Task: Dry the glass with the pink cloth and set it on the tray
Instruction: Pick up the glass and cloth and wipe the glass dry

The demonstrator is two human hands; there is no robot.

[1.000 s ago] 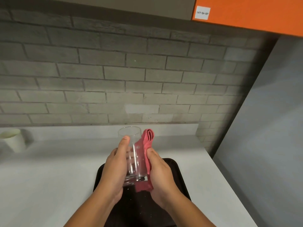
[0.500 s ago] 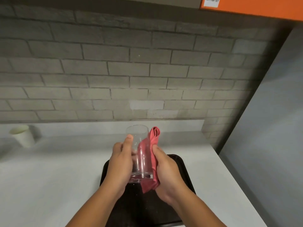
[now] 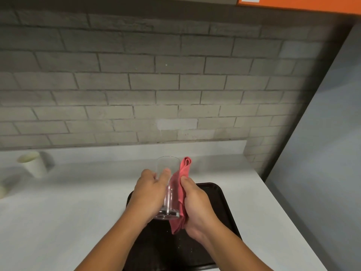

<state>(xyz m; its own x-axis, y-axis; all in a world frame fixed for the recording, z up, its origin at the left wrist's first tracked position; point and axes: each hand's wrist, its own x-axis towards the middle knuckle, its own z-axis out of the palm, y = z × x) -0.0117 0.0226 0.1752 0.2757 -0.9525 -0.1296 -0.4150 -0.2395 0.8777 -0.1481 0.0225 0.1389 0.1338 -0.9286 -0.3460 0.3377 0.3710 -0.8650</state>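
Observation:
A clear tall glass is held upright above the dark tray. My left hand wraps around its left side, thumb on the front. My right hand presses the folded pink cloth against the glass's right side. The cloth's top sticks up beside the rim and its lower end hangs below the glass base. The tray lies on the white counter under both hands, partly hidden by my forearms.
A white paper cup stands at the far left of the white counter. A grey brick wall runs behind. A grey panel closes the right side past the counter edge.
The view has shifted slightly, with the cup sliding right in the frame. My hands and the glass stay over the tray; my left fingers have turned a little around the glass.

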